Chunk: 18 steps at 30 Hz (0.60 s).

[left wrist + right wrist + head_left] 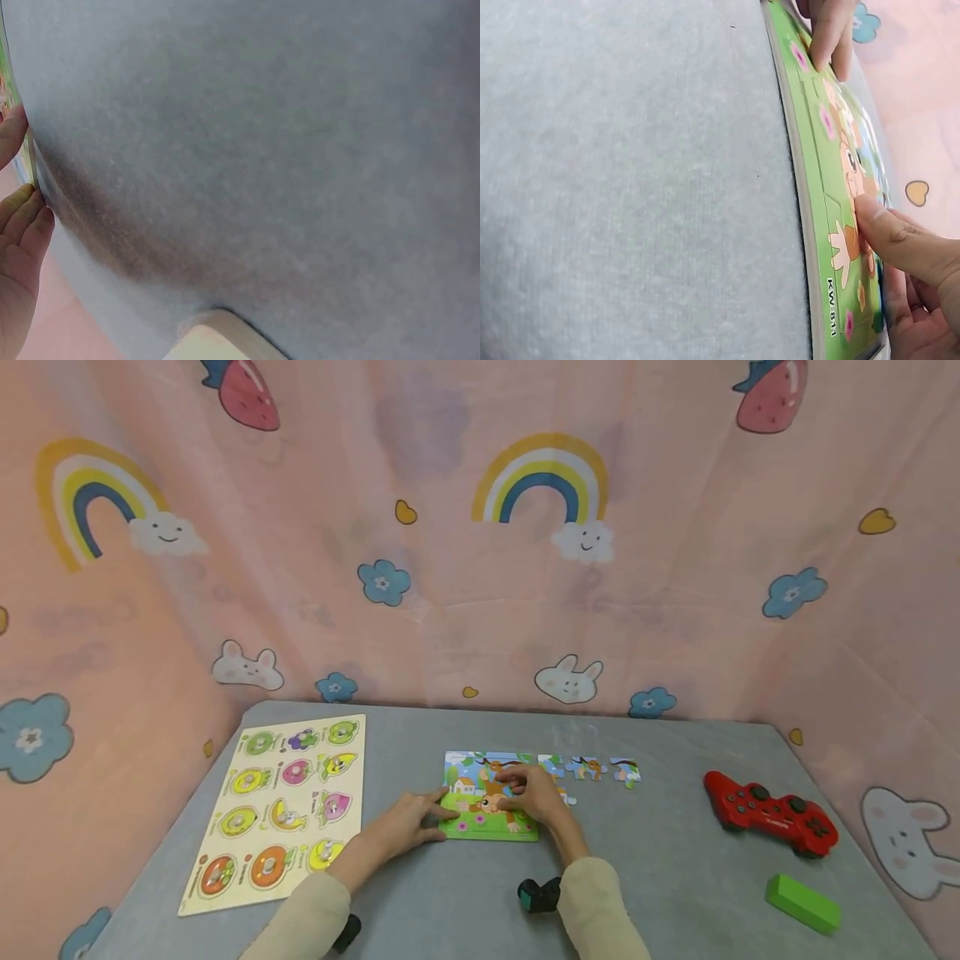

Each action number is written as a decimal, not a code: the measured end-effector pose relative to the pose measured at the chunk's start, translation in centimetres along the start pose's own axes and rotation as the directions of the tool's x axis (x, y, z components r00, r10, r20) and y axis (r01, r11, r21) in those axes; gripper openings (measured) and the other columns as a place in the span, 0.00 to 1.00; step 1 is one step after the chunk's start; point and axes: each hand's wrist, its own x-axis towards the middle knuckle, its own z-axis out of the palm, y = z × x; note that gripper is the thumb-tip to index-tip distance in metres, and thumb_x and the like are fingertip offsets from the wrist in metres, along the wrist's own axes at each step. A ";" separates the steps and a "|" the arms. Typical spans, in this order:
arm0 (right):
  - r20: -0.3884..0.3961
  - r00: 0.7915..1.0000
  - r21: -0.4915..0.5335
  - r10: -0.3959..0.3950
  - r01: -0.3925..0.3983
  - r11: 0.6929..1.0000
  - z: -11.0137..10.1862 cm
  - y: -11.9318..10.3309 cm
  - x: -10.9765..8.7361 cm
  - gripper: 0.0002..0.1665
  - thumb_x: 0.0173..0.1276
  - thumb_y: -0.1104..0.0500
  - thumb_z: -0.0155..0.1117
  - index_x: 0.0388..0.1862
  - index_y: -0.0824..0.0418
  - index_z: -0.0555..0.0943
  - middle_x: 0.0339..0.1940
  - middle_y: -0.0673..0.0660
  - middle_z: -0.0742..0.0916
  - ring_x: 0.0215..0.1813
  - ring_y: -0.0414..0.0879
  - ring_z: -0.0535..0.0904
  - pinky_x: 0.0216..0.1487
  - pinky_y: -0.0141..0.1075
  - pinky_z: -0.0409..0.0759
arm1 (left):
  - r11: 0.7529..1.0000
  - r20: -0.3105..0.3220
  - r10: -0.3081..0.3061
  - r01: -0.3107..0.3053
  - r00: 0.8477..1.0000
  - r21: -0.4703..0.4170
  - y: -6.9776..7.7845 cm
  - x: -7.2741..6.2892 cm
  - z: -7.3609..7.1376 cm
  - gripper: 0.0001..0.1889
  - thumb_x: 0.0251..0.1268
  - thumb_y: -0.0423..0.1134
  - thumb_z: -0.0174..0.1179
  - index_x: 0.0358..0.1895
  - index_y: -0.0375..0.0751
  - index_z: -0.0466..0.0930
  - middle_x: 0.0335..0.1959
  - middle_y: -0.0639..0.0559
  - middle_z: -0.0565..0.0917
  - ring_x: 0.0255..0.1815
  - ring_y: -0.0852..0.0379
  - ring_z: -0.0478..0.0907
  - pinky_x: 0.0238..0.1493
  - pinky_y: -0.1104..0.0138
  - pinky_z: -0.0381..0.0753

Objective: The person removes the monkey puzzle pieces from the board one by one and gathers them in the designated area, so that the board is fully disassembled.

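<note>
Pink cloth [465, 627] walls us in at the back and both sides, dotted with rainbows [540, 447], strawberries [776, 397], blue flowers [384, 582] and white rabbits [567, 683]. Below it, the grey table [660, 877], soft and fuzzy-looking up close, and there, near its middle, lies the picture puzzle [480, 818], flat, cartoon monkey and all! The left hand [401, 822] is at its left edge, fingers and thumb stretched out and touching. Over on the right half, the right hand [536, 795] bends its fingers, thumb down on the monkey picture; whether it pinches a piece, I can't tell. Loose pieces [587, 768] sit in a row just beyond the puzzle's right edge, another half hidden by that hand. Out left, a fruit board [262, 800] lies at a slant; out right, a red game controller [772, 814], a green block [802, 903] nearer us.
</note>
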 end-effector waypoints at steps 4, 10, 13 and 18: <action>-0.027 0.999 -0.008 0.030 -0.030 1.000 0.2 -0.1 0.0 0.21 0.49 0.72 0.75 0.45 0.70 0.83 0.43 0.61 0.86 0.40 0.50 0.79 0.43 0.42 0.79 | 1.000 0.002 0.008 -0.008 1.000 -0.005 0.0 0.1 0.0 0.17 0.62 0.37 0.65 0.54 0.39 0.82 0.65 0.33 0.70 0.64 0.38 0.69 0.58 0.50 0.73; -0.052 0.998 -0.030 0.030 -0.031 0.999 0.6 -0.2 0.4 0.20 0.48 0.72 0.76 0.42 0.67 0.84 0.39 0.57 0.85 0.37 0.48 0.78 0.40 0.40 0.79 | 1.000 0.001 0.000 0.000 1.000 -0.023 -0.2 0.0 -0.1 0.18 0.61 0.37 0.65 0.54 0.39 0.82 0.65 0.34 0.70 0.64 0.38 0.68 0.59 0.50 0.71; -0.057 0.998 -0.048 0.005 -0.008 0.999 0.6 -0.3 0.4 0.20 0.47 0.71 0.76 0.41 0.67 0.83 0.37 0.57 0.84 0.36 0.48 0.78 0.39 0.39 0.79 | 1.000 -0.001 0.010 -0.010 1.000 -0.021 -0.3 0.0 0.0 0.17 0.61 0.37 0.65 0.54 0.39 0.82 0.65 0.33 0.70 0.64 0.38 0.69 0.59 0.50 0.72; -0.068 0.997 -0.101 -0.030 0.023 0.995 0.5 -0.3 0.4 0.20 0.45 0.70 0.78 0.39 0.64 0.83 0.33 0.55 0.83 0.34 0.46 0.78 0.37 0.36 0.78 | 1.000 0.009 -0.006 0.006 1.000 -0.009 -0.2 0.2 0.0 0.17 0.62 0.38 0.64 0.55 0.40 0.82 0.66 0.35 0.70 0.65 0.39 0.68 0.60 0.51 0.71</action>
